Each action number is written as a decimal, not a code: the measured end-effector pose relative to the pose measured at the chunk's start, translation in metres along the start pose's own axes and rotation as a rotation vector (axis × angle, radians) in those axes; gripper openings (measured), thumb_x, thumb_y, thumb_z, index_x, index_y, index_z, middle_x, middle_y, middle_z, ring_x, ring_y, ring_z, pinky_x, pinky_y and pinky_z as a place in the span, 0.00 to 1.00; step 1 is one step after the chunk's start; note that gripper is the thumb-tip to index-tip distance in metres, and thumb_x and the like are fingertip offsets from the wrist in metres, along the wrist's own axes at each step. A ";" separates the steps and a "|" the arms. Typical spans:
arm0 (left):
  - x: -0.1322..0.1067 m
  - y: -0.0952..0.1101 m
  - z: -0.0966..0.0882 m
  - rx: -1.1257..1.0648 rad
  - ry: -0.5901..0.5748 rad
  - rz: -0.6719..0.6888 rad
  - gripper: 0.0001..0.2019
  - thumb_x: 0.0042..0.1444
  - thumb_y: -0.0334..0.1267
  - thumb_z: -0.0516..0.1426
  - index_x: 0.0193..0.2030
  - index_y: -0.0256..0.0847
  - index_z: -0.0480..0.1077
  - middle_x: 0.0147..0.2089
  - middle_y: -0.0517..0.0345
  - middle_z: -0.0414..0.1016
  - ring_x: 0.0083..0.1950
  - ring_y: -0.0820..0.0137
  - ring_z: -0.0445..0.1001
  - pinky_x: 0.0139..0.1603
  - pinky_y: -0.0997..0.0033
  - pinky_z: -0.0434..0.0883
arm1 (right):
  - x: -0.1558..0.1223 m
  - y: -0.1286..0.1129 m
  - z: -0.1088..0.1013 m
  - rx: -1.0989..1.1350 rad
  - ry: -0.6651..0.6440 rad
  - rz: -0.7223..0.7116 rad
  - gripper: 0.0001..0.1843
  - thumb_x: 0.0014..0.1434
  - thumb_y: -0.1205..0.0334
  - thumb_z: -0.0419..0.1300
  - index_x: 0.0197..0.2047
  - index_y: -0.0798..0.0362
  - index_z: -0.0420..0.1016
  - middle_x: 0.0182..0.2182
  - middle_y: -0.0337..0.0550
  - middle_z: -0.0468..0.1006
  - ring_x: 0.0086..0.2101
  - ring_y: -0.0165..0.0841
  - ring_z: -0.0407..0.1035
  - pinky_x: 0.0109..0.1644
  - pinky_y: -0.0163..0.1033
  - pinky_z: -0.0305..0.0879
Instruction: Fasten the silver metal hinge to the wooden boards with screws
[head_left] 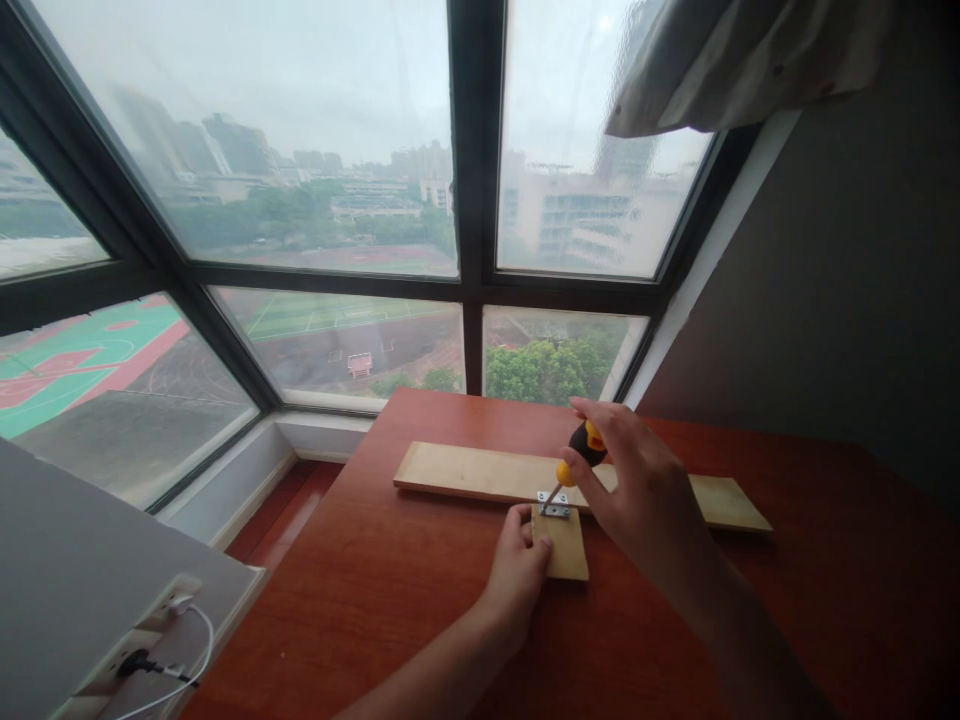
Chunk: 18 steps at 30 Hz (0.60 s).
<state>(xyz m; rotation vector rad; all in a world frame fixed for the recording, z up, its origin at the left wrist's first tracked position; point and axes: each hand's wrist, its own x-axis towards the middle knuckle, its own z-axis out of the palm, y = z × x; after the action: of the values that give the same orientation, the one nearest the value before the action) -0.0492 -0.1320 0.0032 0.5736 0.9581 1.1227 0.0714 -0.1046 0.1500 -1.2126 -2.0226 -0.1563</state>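
A long pale wooden board point(480, 470) lies across the red-brown desk point(375, 600). A short wooden piece point(566, 550) butts against its near edge, with a small metal bracket point(553, 509) over the joint. My right hand point(630, 480) is closed round an orange and black screwdriver point(581, 455), whose tip rests on the bracket. My left hand point(517, 565) grips the left edge of the short piece, fingers curled on it.
Large windows point(315, 200) stand behind the desk, with a grey wall point(847, 300) on the right. A wall socket with a plugged white cable point(161, 650) sits at the lower left. A cloth point(735, 60) hangs at the top right.
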 end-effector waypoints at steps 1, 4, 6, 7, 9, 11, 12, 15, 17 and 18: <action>0.000 0.000 0.000 0.002 -0.001 -0.002 0.21 0.45 0.35 0.60 0.47 0.40 0.61 0.35 0.56 0.75 0.31 0.72 0.71 0.36 0.73 0.67 | 0.000 0.000 0.000 0.027 0.004 0.000 0.22 0.61 0.63 0.54 0.58 0.49 0.61 0.50 0.50 0.72 0.49 0.43 0.68 0.52 0.51 0.67; 0.000 0.000 0.000 0.008 -0.004 -0.008 0.21 0.46 0.34 0.60 0.48 0.40 0.60 0.34 0.57 0.75 0.29 0.73 0.71 0.35 0.73 0.67 | 0.000 -0.003 -0.001 0.122 0.004 0.011 0.25 0.59 0.68 0.51 0.60 0.51 0.58 0.54 0.51 0.69 0.54 0.41 0.64 0.57 0.50 0.63; -0.001 0.000 0.000 0.008 -0.009 -0.009 0.21 0.46 0.34 0.60 0.48 0.40 0.60 0.35 0.56 0.75 0.29 0.73 0.71 0.35 0.73 0.67 | 0.000 -0.003 -0.001 0.139 -0.011 0.018 0.26 0.59 0.68 0.51 0.61 0.52 0.57 0.56 0.52 0.68 0.56 0.41 0.63 0.59 0.50 0.62; 0.000 0.000 0.000 0.008 -0.011 -0.008 0.21 0.46 0.34 0.60 0.48 0.40 0.60 0.35 0.56 0.75 0.29 0.73 0.71 0.35 0.73 0.67 | -0.001 -0.003 -0.001 0.119 -0.019 0.019 0.26 0.59 0.66 0.52 0.61 0.51 0.57 0.56 0.52 0.68 0.56 0.42 0.63 0.58 0.51 0.62; 0.000 -0.001 0.000 0.011 -0.013 -0.006 0.21 0.46 0.34 0.59 0.48 0.40 0.59 0.35 0.56 0.75 0.29 0.72 0.71 0.35 0.73 0.67 | -0.001 -0.001 0.000 0.044 -0.022 0.027 0.26 0.60 0.61 0.55 0.61 0.50 0.57 0.55 0.52 0.68 0.54 0.44 0.64 0.55 0.52 0.65; 0.001 -0.001 -0.001 0.013 -0.007 -0.004 0.21 0.46 0.34 0.60 0.47 0.40 0.60 0.35 0.56 0.75 0.30 0.72 0.71 0.35 0.73 0.67 | -0.002 0.002 0.002 -0.013 -0.018 0.033 0.26 0.61 0.58 0.55 0.62 0.48 0.58 0.53 0.50 0.70 0.51 0.44 0.68 0.51 0.51 0.68; 0.001 -0.002 -0.001 0.012 -0.002 -0.003 0.21 0.45 0.34 0.60 0.47 0.40 0.60 0.35 0.56 0.75 0.30 0.72 0.71 0.35 0.73 0.67 | -0.002 0.003 0.003 -0.018 -0.017 0.033 0.25 0.62 0.58 0.55 0.62 0.47 0.58 0.52 0.49 0.71 0.50 0.43 0.69 0.49 0.50 0.69; 0.002 -0.002 -0.001 0.007 0.006 -0.004 0.21 0.45 0.34 0.61 0.46 0.40 0.61 0.35 0.56 0.75 0.30 0.71 0.72 0.35 0.73 0.67 | -0.003 0.002 0.003 0.041 -0.007 0.039 0.26 0.61 0.63 0.53 0.63 0.48 0.56 0.53 0.50 0.71 0.50 0.41 0.69 0.50 0.48 0.69; 0.002 -0.002 -0.001 0.005 -0.001 -0.003 0.21 0.45 0.35 0.61 0.47 0.40 0.60 0.34 0.57 0.75 0.29 0.72 0.71 0.35 0.73 0.67 | -0.003 0.000 0.002 0.082 0.000 0.058 0.27 0.59 0.66 0.52 0.62 0.50 0.56 0.54 0.51 0.70 0.52 0.41 0.67 0.52 0.48 0.68; 0.002 -0.002 -0.001 0.004 -0.006 -0.004 0.22 0.45 0.35 0.61 0.47 0.40 0.60 0.33 0.57 0.75 0.29 0.72 0.71 0.35 0.72 0.67 | -0.003 -0.001 0.001 0.089 -0.001 0.066 0.27 0.59 0.66 0.52 0.62 0.51 0.56 0.55 0.51 0.70 0.53 0.41 0.67 0.53 0.48 0.67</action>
<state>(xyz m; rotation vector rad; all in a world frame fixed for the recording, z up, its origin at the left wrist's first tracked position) -0.0491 -0.1314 0.0005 0.5783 0.9561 1.1150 0.0705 -0.1070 0.1476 -1.2221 -1.9659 -0.0329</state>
